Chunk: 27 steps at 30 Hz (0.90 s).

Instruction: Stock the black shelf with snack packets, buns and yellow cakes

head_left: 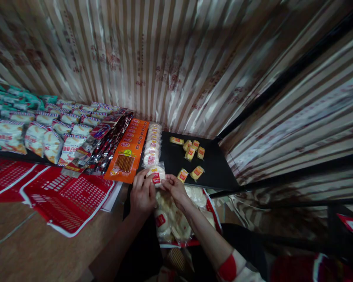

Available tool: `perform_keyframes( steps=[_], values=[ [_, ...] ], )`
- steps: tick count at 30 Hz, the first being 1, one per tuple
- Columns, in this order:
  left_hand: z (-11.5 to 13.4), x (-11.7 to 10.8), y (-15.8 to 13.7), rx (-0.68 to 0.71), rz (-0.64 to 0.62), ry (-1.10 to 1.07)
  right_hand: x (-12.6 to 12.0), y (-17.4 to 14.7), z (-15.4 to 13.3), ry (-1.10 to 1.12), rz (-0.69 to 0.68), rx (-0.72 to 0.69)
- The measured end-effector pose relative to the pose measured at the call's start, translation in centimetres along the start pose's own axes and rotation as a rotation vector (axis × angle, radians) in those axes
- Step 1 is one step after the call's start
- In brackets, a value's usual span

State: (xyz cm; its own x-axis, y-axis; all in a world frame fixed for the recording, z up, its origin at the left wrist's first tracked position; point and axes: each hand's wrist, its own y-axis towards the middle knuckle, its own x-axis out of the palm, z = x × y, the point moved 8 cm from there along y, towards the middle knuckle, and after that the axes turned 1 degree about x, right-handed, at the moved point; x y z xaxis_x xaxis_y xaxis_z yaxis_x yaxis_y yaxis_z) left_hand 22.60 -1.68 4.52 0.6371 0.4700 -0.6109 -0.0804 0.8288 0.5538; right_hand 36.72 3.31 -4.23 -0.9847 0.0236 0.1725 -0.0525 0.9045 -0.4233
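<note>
My left hand (pixel 141 194) and my right hand (pixel 176 190) pinch a round, white wrapped bun (pixel 156 174) with a red label from either side. It is at the near end of a row of similar wrapped buns (pixel 152 145) on the black shelf (pixel 220 166). Whether the held bun touches the shelf, I cannot tell. Below my hands, a red basket (pixel 214 213) holds larger clear-wrapped pale packs (pixel 176 223), partly hidden by my right forearm. Several small yellow wrapped cakes (pixel 190 152) lie loose on the shelf to the right.
Left of the bun row lies an orange snack pack (pixel 128 152), then dark shiny packets (pixel 110 137), white bags (pixel 41 137) and teal bags (pixel 14 98). Red baskets (pixel 67 196) stand below the shelf at left. A striped curtain (pixel 153 58) and black frame bars (pixel 270 88) enclose the shelf.
</note>
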Motion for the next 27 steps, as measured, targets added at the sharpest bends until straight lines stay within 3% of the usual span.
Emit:
perform_keyframes(
  steps=[5, 13, 17, 21, 27],
  values=[
    [-2.0, 3.5, -0.7, -0.041, -0.089, 0.075, 0.8, 2.3, 0.9, 0.006, -0.009, -0.016],
    [-3.9, 6.7, 0.3, -0.037, -0.167, 0.153, 0.9, 5.9, 0.9, -0.146, 0.049, -0.082],
    [-4.5, 7.4, 0.6, -0.041, -0.178, 0.151, 0.7, 5.9, 0.0, -0.530, 0.112, -0.104],
    [-4.2, 7.7, 0.7, -0.001, -0.201, 0.179, 0.6, 4.9, -2.2, -1.028, 0.240, -0.261],
    [-3.8, 8.2, 0.3, 0.034, -0.177, 0.257, 1.7, 5.0, -2.7, -1.092, 0.210, -0.388]
  ],
)
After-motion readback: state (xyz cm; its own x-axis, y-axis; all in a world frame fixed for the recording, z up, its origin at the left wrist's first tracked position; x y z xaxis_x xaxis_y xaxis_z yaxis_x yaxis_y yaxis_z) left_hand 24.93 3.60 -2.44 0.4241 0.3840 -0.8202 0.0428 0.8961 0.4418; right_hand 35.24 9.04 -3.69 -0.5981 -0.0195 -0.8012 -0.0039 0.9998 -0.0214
